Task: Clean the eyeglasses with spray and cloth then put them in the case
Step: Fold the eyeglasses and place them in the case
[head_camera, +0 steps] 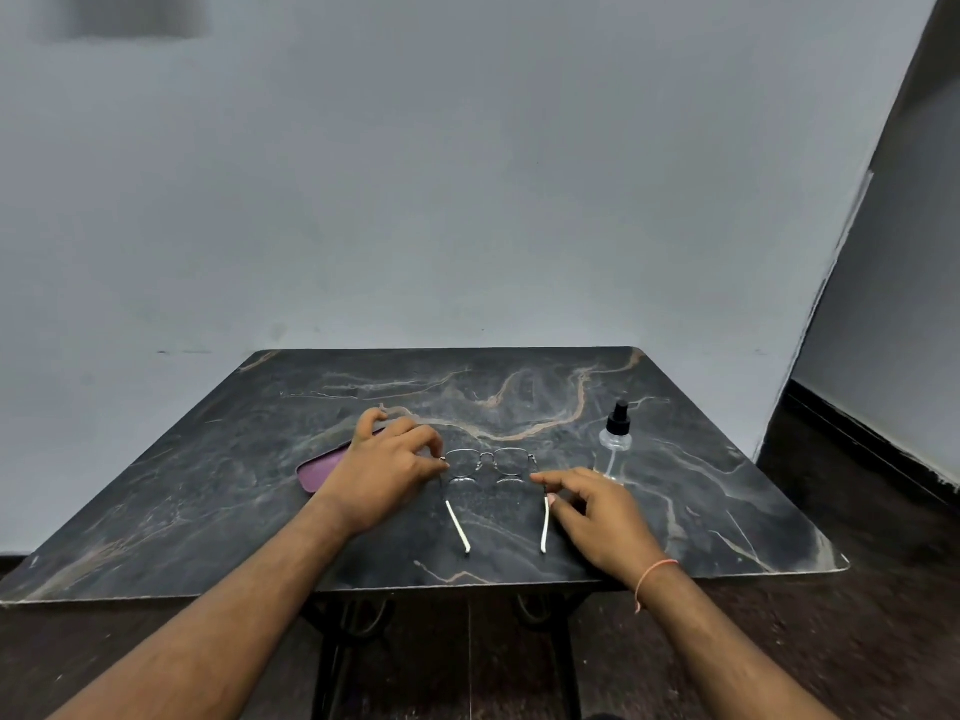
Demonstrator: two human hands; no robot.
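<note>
A: Both forearms reach in from the near edge, palms down over the dark marble table [208, 511]. The left hand [387, 472] is curled, fingertips pinched on the left hinge corner of the glasses [491, 465].

B: And the right hand [592, 511]?

A: Flatter, fingers spread. Its forefinger points toward the right hinge, and the thumb tip touches the right temple just behind it. Whether that is a true pinch, hard to tell; it looks like a light 2-finger hold. A thin orange band [654, 574] circles that wrist.

B: How do the glasses lie?

A: Near the middle of the table, slightly toward the near edge, temples unfolded. The lenses face the far wall, the front runs left to right, and the 2 pale temple tips point back toward the person. Whether the frame rests on the tabletop or sits a touch above it, cannot say.

B: Other items?

A: A purple case [319, 467] lies flat behind the left hand, partly hidden by it. A clear spray bottle [615, 441] with a black nozzle stands upright just beyond the right hand, apart from it.
</note>
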